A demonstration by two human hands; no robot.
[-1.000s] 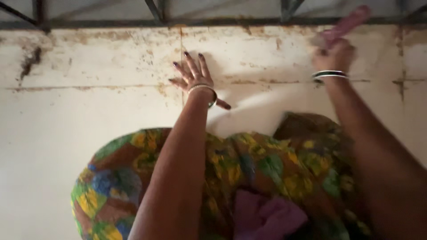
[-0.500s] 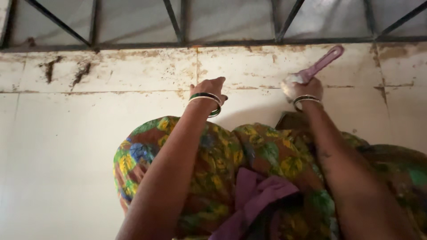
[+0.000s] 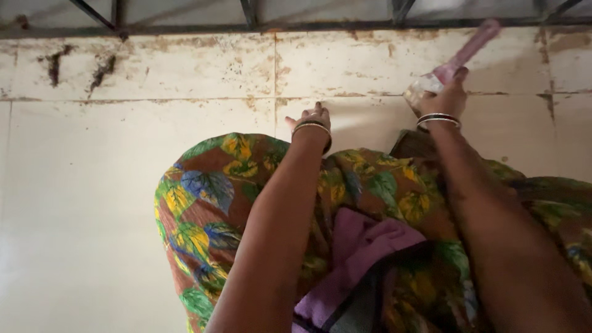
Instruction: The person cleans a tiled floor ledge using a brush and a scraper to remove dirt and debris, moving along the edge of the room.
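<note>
My right hand grips a scrub brush with a pink handle, its pale bristle head pressed on the stained white tile floor at the upper right. My left hand rests on the same floor near a tile joint, fingers bent under and mostly hidden behind the wrist, nothing in it. Both wrists carry metal bangles. Below the arms lies my lap in a green, yellow and brown leaf-print cloth, with a purple cloth tucked between the knees.
A dark metal railing runs along the top edge, just past the dirty strip of tile. Brown stains and dark streaks mark the far tiles. Plain white floor spreads out to the left.
My left hand has gone from flat with spread fingers to curled against the floor. My right hand with the brush has shifted along the stained strip, and the view moved.
</note>
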